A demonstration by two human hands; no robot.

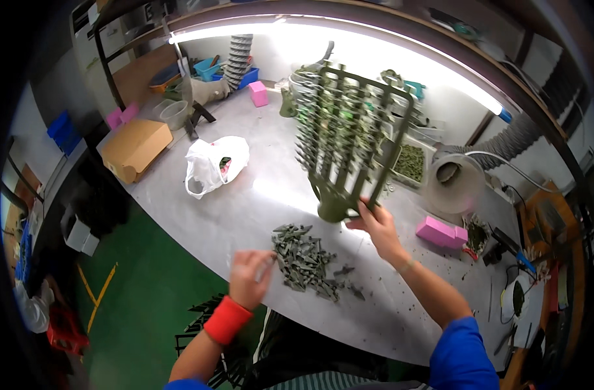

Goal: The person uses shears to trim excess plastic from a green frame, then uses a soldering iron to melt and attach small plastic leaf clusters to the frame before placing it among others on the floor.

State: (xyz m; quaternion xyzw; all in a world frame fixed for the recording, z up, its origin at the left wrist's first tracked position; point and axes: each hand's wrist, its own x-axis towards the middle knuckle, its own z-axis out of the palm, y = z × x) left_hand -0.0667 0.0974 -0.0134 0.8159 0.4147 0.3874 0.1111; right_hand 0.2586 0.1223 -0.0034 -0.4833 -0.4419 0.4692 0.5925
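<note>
My right hand grips the lower end of a dark green plastic rack, tilted up above the table. Rows of small pointed green parts line its bars, and a rounded knob shows at its bottom. Nearer to me lies a loose heap of small grey-green plastic pieces, a few strayed to its right. At the left side of that heap is my left hand, with a red wristband on its wrist; motion smears its fingers, so whether they hold a piece cannot be made out.
A white plastic bag and a cardboard box lie left on the grey table. Pink blocks sit to the right, before a clear funnel-like hood. Behind the rack stands a tray of small green pieces. A lit tube hangs overhead.
</note>
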